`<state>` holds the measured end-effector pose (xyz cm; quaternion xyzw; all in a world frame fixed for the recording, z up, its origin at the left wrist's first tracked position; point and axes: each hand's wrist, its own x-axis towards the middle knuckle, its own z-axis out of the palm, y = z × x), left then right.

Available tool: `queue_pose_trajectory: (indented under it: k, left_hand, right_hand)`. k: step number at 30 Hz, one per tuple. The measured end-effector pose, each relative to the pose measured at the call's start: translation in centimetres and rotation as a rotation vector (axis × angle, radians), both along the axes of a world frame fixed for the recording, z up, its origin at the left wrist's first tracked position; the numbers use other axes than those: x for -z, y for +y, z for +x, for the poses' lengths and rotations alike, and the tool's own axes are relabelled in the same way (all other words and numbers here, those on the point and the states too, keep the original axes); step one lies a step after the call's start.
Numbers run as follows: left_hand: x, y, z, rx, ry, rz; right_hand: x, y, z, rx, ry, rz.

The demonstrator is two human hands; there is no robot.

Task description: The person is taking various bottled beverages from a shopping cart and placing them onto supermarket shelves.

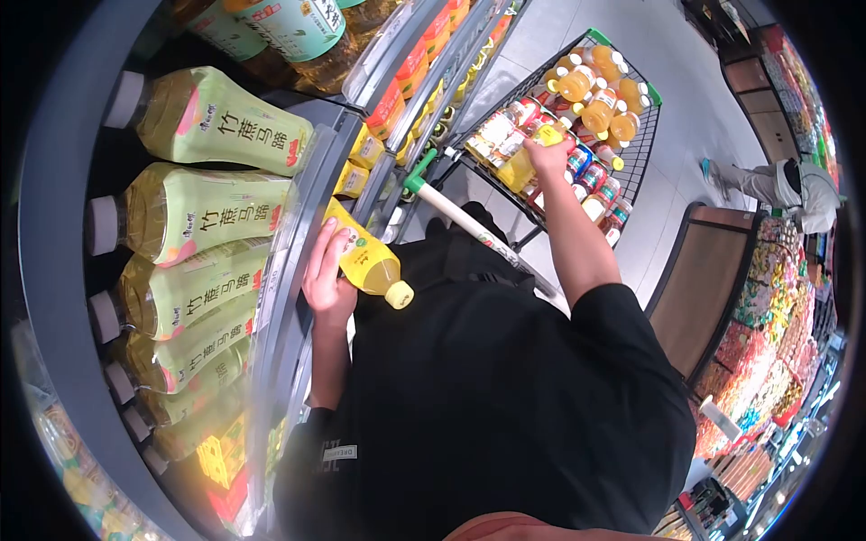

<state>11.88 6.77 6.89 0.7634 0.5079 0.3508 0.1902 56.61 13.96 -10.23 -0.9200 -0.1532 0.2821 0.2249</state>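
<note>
My left hand is closed round a yellow-labelled bottle with a yellow cap, held beside the shelf edge. Over the shopping cart, my right hand grips a second yellow bottle, partly covered by my fingers. Below and around that hand lie bottles and cans in the cart, among them amber bottles with white caps and blue and red cans.
On the left, a shelf holds large green-labelled bottles. Orange and yellow packs line the shelves beyond. The cart's handle lies between my arms. A person stands at the right, near a brown display stand.
</note>
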Motion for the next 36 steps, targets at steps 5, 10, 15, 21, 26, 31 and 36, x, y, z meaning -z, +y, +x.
queue_pose_trajectory:
  k: [5, 10, 15, 21, 26, 31, 36]
  left_hand:
    - [1.8, -1.2, -2.0, -0.195, -0.146, -0.323]
    - [9.3, -2.4, -7.3, -0.182, 0.743, -0.620]
    - [19.5, -2.6, -11.2, -0.155, 0.921, -0.142]
    - [11.3, 1.4, -4.8, -0.555, -0.198, -0.496]
    - [10.4, 2.5, -6.5, -0.489, -0.340, -0.450]
    - [10.2, 2.6, -8.6, -0.650, -0.427, -0.364]
    - [10.6, 4.0, -9.3, -0.750, -0.543, -0.313]
  right_hand:
    - [-0.3, -3.0, 1.3, 0.079, 0.115, 0.684]
    - [-8.4, -4.4, -0.1, 0.224, 0.816, 1.062]
    - [-15.0, -3.5, -6.2, -0.255, 0.695, 1.034]
    - [-21.9, -3.3, -15.5, -1.114, 0.444, 1.042]
    - [-21.7, -2.7, -21.2, -1.421, 0.469, 1.130]
    - [-20.2, -2.5, -25.1, -1.434, 0.422, 1.169]
    - [-18.5, -3.1, -26.8, -1.484, 0.317, 1.196]
